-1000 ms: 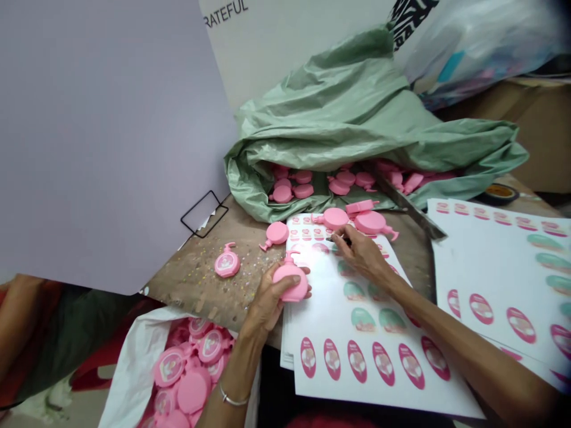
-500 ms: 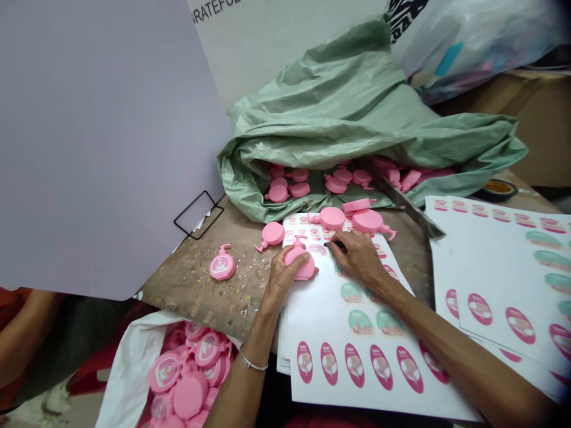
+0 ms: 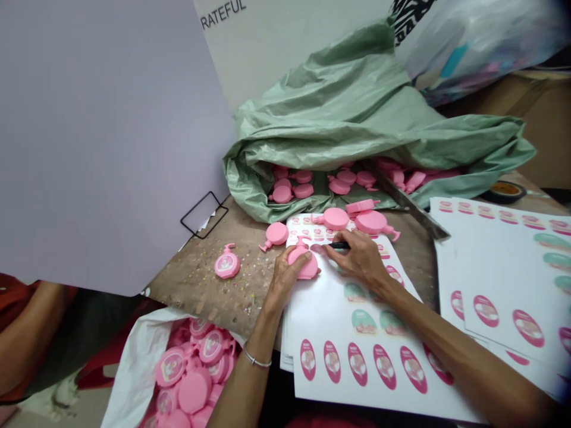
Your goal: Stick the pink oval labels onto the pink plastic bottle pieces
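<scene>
My left hand [image 3: 282, 274] is closed around a small pink pump bottle [image 3: 304, 266], its plain round face turned up and its pump pointing away from me. My right hand [image 3: 357, 252] pinches a thin black tool [image 3: 339, 245] whose exact kind I cannot make out. A pink sticker [image 3: 317, 248] is at the fingers of this hand, close to the bottle's upper right edge. Under both hands lies a white sticker sheet [image 3: 321, 321] printed with pink ovals and green labels. More plain bottles, one of them a pink pump bottle [image 3: 335, 219], lie across its far end.
A labelled bottle [image 3: 227, 264] stands on the worn table [image 3: 187, 285]. The green sack [image 3: 339, 113] behind holds pink bottles. A metal strip [image 3: 414, 211] lies at its mouth. More sheets [image 3: 504, 267] lie right; a white bag [image 3: 134, 368] of bottles is lower left. Another person's arm [image 3: 31, 339] shows.
The pink sticker has come off the sheet and moved left to the bottle with my right hand. The black tool now points sideways. My left hand keeps its hold.
</scene>
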`<action>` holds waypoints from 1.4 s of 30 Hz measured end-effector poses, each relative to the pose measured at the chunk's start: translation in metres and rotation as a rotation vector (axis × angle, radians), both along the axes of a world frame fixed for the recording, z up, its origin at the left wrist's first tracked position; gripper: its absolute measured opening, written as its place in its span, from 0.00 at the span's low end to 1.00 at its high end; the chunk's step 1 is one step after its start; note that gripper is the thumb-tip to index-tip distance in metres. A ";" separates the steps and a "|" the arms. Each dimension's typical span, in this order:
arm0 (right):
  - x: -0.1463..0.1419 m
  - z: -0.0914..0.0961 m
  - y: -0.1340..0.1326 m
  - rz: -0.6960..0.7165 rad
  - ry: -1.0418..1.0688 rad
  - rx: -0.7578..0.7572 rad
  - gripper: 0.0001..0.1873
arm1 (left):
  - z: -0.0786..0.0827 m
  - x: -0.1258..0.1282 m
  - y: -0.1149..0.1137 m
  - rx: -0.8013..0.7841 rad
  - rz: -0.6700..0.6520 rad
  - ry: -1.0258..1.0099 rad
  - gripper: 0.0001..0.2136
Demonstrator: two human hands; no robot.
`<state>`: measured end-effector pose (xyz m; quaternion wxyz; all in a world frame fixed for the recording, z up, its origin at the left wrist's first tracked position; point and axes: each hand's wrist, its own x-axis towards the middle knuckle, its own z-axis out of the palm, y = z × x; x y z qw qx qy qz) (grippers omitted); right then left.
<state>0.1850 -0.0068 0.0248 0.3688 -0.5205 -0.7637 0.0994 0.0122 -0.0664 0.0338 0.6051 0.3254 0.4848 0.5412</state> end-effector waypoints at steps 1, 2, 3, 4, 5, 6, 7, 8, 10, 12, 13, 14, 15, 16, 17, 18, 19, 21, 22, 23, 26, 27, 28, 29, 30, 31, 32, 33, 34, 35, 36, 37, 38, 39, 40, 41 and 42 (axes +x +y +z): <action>0.002 0.005 -0.001 0.004 0.089 -0.037 0.16 | 0.000 0.000 0.000 -0.006 0.009 -0.010 0.21; 0.004 0.011 -0.004 0.004 0.183 -0.088 0.17 | 0.000 0.000 0.000 -0.006 0.023 -0.021 0.21; 0.005 0.019 -0.006 0.009 0.269 -0.143 0.17 | 0.001 0.001 0.000 -0.001 0.046 -0.033 0.21; 0.006 0.026 -0.010 0.017 0.339 -0.193 0.17 | 0.003 0.002 0.000 0.000 0.077 -0.053 0.21; 0.006 0.033 -0.014 0.033 0.384 -0.237 0.18 | 0.005 0.003 -0.001 -0.005 0.109 -0.083 0.22; 0.005 0.039 -0.019 0.056 0.408 -0.276 0.18 | 0.009 0.004 -0.002 -0.020 0.129 -0.121 0.23; 0.002 0.044 -0.024 0.083 0.421 -0.311 0.19 | 0.012 0.006 -0.003 -0.042 0.133 -0.160 0.24; -0.001 0.048 -0.030 0.109 0.434 -0.340 0.19 | 0.016 0.007 -0.005 -0.067 0.123 -0.196 0.24; -0.007 0.052 -0.039 0.148 0.463 -0.375 0.17 | 0.022 0.009 -0.008 -0.102 0.086 -0.237 0.24; -0.012 0.053 -0.046 0.175 0.483 -0.375 0.15 | 0.027 0.010 -0.011 -0.114 0.074 -0.248 0.24; -0.014 0.053 -0.048 0.185 0.482 -0.364 0.14 | 0.028 0.010 -0.012 -0.120 0.076 -0.251 0.24; -0.015 0.053 -0.049 0.193 0.473 -0.351 0.13 | 0.030 0.010 -0.012 -0.125 0.081 -0.253 0.24; -0.016 0.054 -0.050 0.201 0.460 -0.335 0.12 | 0.030 0.010 -0.013 -0.130 0.088 -0.254 0.24; -0.016 0.054 -0.050 0.209 0.445 -0.317 0.12 | 0.031 0.010 -0.013 -0.133 0.094 -0.255 0.24; -0.016 0.055 -0.050 0.213 0.430 -0.298 0.12 | 0.032 0.010 -0.013 -0.134 0.101 -0.255 0.24; -0.016 0.056 -0.051 0.214 0.417 -0.280 0.11 | 0.033 0.010 -0.013 -0.131 0.106 -0.256 0.23; -0.016 0.057 -0.051 0.213 0.406 -0.262 0.11 | 0.034 0.010 -0.014 -0.127 0.110 -0.257 0.23; -0.016 0.059 -0.052 0.210 0.386 -0.230 0.10 | 0.035 0.011 -0.014 -0.120 0.108 -0.262 0.23; -0.016 0.060 -0.053 0.210 0.376 -0.216 0.10 | 0.036 0.011 -0.014 -0.118 0.103 -0.264 0.24; -0.017 0.060 -0.053 0.210 0.368 -0.204 0.10 | 0.036 0.011 -0.015 -0.118 0.100 -0.265 0.24; -0.018 0.061 -0.055 0.206 0.357 -0.179 0.09 | 0.038 0.011 -0.016 -0.114 0.098 -0.258 0.25; -0.018 0.061 -0.055 0.205 0.355 -0.174 0.08 | 0.039 0.011 -0.016 -0.112 0.098 -0.256 0.25; -0.018 0.061 -0.055 0.204 0.351 -0.170 0.08 | 0.039 0.011 -0.016 -0.109 0.097 -0.255 0.25; -0.018 0.061 -0.055 0.203 0.347 -0.165 0.08 | 0.040 0.010 -0.017 -0.107 0.096 -0.253 0.25; -0.018 0.061 -0.055 0.202 0.344 -0.162 0.07 | 0.040 0.010 -0.017 -0.105 0.096 -0.251 0.25; -0.019 0.061 -0.055 0.202 0.342 -0.158 0.07 | 0.040 0.010 -0.017 -0.106 0.097 -0.251 0.25; -0.019 0.061 -0.055 0.200 0.342 -0.152 0.07 | 0.040 0.010 -0.017 -0.106 0.097 -0.252 0.26; -0.018 0.061 -0.055 0.201 0.340 -0.147 0.07 | 0.040 0.010 -0.017 -0.105 0.098 -0.255 0.26; -0.018 0.061 -0.055 0.201 0.338 -0.141 0.07 | 0.039 0.010 -0.018 -0.105 0.097 -0.259 0.26; -0.018 0.062 -0.055 0.201 0.335 -0.134 0.07 | 0.039 0.010 -0.018 -0.104 0.094 -0.262 0.26; -0.018 0.062 -0.055 0.202 0.330 -0.127 0.07 | 0.039 0.010 -0.018 -0.103 0.091 -0.263 0.26; -0.018 0.062 -0.055 0.203 0.326 -0.120 0.06 | 0.039 0.010 -0.018 -0.101 0.090 -0.259 0.26; -0.017 0.062 -0.055 0.204 0.324 -0.115 0.06 | 0.039 0.010 -0.019 -0.099 0.091 -0.254 0.26; -0.017 0.062 -0.055 0.206 0.323 -0.108 0.06 | 0.040 0.010 -0.019 -0.095 0.092 -0.249 0.26; -0.017 0.062 -0.055 0.207 0.320 -0.103 0.06 | 0.040 0.010 -0.019 -0.089 0.092 -0.245 0.26; -0.017 0.061 -0.055 0.209 0.317 -0.097 0.06 | 0.041 0.010 -0.019 -0.083 0.091 -0.244 0.26; -0.018 0.061 -0.055 0.210 0.312 -0.093 0.06 | 0.041 0.010 -0.019 -0.075 0.089 -0.243 0.26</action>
